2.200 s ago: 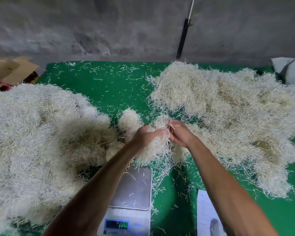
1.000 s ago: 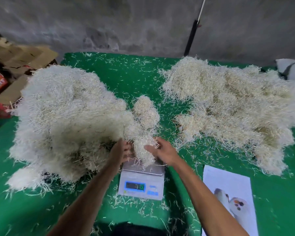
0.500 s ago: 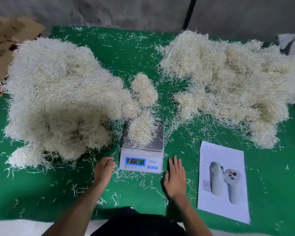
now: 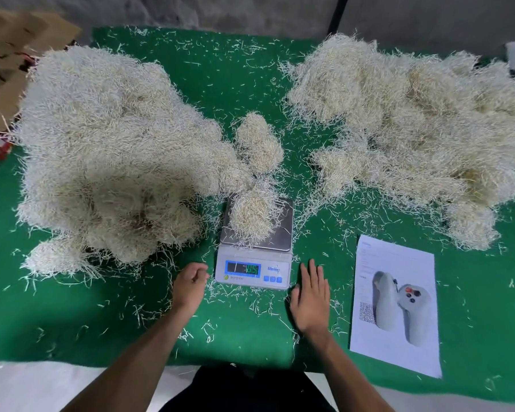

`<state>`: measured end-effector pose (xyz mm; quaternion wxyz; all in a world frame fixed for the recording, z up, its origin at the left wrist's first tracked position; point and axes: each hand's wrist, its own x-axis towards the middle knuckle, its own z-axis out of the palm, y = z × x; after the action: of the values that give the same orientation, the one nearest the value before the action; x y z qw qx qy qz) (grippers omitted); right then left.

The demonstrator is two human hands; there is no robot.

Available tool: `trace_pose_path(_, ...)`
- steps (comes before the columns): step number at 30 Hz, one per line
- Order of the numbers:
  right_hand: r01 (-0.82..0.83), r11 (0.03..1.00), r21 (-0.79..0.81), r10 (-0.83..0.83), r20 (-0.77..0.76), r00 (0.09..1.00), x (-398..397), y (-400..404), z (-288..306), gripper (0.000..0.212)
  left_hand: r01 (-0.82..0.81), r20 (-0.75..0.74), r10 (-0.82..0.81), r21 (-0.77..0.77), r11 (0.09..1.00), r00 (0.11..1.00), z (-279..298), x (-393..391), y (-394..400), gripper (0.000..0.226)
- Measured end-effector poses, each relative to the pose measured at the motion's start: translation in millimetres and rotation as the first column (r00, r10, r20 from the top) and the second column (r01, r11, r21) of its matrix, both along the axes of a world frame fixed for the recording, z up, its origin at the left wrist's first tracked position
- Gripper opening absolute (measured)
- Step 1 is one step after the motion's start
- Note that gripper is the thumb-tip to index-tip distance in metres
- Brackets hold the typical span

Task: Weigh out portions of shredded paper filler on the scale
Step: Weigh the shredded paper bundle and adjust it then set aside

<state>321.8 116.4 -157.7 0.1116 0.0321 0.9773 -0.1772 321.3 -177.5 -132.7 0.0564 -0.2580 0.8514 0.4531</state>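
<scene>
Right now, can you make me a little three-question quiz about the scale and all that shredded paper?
1. True or false: a clump of shredded paper sits on the scale.
2. Which hand lies flat with straight fingers on the green mat? A) left hand B) right hand
3. Fill in: the printed sheet lies to the ______ of the scale.

Key: 1 true. 2 B; the left hand's fingers are loosely curled and hold nothing. 3 right.
</scene>
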Motion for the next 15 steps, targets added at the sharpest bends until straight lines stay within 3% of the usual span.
trace_pose_path(10, 0.034, 0.999, -0.029, -0.037, -0.083, 0.996, -2.9, -2.7, 1.3, 0.054, -0.040, 0.020, 0.039, 0.091, 0.995, 0.999, 1.7, 2.7, -0.2, 0.013)
trace_pose_path(12, 0.153, 0.973, -0.176, -0.172, -0.098, 0.980, -23.5, -4.8, 17.7, 0.046, -0.054, 0.062, 0.045, 0.146, 0.988, 0.997, 6.6, -3.4, -0.3, 0.012)
trace_pose_path(15, 0.279, 0.797, -0.536, -0.395, -0.114, 0.911, -85.8, -17.6, 67.5, 0.040, -0.084, 0.032, 0.080, 0.189, 0.978, 0.996, 26.0, -26.3, 6.1, 0.022)
